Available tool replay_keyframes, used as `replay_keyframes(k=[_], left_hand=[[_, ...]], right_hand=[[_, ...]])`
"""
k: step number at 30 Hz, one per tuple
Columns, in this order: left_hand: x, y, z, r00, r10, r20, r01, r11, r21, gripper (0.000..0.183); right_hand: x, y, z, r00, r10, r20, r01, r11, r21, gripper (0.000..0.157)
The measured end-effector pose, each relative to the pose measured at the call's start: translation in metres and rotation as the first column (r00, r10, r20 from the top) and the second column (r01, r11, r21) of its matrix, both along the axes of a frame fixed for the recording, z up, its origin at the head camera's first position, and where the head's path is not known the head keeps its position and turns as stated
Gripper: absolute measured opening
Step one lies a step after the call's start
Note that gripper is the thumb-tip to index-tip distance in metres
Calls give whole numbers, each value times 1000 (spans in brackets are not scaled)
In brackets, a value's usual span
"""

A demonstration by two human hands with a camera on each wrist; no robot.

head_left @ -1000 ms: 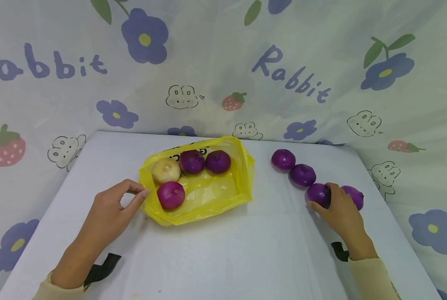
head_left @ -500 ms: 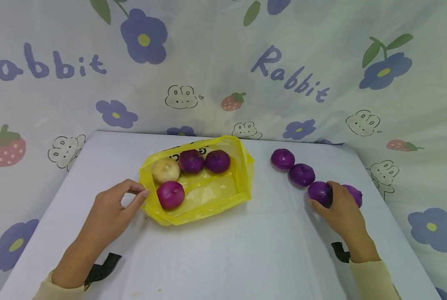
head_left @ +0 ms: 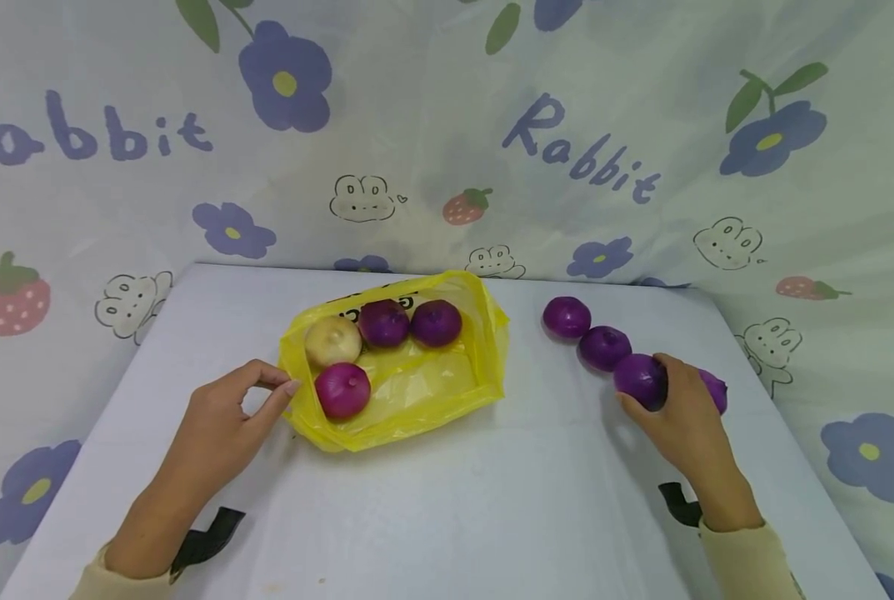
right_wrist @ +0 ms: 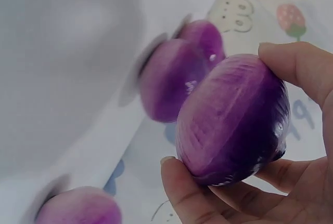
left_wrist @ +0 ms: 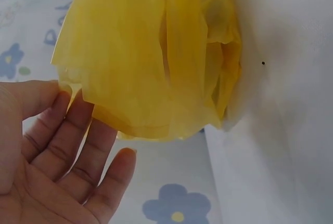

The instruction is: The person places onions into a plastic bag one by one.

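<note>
My left hand [head_left: 225, 421] pinches the left rim of a yellow plastic bag [head_left: 417, 423] between thumb and index finger. In the left wrist view the bag [left_wrist: 125, 52] hangs from that pinch, the other fingers loosely bent behind it. Inside the bag lie a pale yellow onion [head_left: 332, 341], a pinkish-purple onion [head_left: 342, 391] and two dark purple onions [head_left: 436, 323]. At the right, my right hand [head_left: 690, 421] grips a purple onion [head_left: 640, 381]; the right wrist view shows this onion [right_wrist: 234, 120] between thumb and fingers, raised off the table.
Two purple onions, the nearer one [head_left: 605, 348] and the farther one [head_left: 566, 318], sit between the bag and my right hand. Another onion [head_left: 714, 390] is partly hidden behind that hand. A patterned curtain [head_left: 417, 125] rises behind the white table [head_left: 447, 517].
The right hand has lifted its purple onion slightly up from the table. My left hand keeps its place on the bag's rim, and the other onions stay put.
</note>
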State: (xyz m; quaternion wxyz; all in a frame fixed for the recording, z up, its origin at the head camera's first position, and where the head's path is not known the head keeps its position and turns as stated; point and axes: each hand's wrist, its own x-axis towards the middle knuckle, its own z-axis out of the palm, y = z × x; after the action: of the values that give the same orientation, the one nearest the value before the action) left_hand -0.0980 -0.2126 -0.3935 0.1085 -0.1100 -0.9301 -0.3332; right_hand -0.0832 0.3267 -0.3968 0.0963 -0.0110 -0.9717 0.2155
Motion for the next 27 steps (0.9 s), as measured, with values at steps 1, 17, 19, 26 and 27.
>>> replay_keyframes(k=[1, 17, 19, 26, 27], left_hand=[[0, 0, 0, 1000, 2, 3, -2, 1000, -2, 12], [-1, -1, 0, 1000, -1, -14, 1, 1000, -3, 11], [-2, -1, 0, 1000, -3, -13, 3, 1000, -3, 12], [-1, -1, -1, 1000, -6, -9, 6, 1000, 4, 12], [0, -1, -1, 1000, -5, -7, 5, 1000, 7, 11]], right_hand=[[0, -2, 2, 1000, 4, -6, -4, 1000, -3, 80], [2, -42, 28, 992, 87, -92, -92, 995, -50, 77], [2, -47, 30, 989, 101, -104, -107, 993, -54, 77], [1, -64, 36, 972, 174, -161, -185, 981, -58, 78], [1, -67, 37, 970, 181, -161, -192, 980, -50, 78]])
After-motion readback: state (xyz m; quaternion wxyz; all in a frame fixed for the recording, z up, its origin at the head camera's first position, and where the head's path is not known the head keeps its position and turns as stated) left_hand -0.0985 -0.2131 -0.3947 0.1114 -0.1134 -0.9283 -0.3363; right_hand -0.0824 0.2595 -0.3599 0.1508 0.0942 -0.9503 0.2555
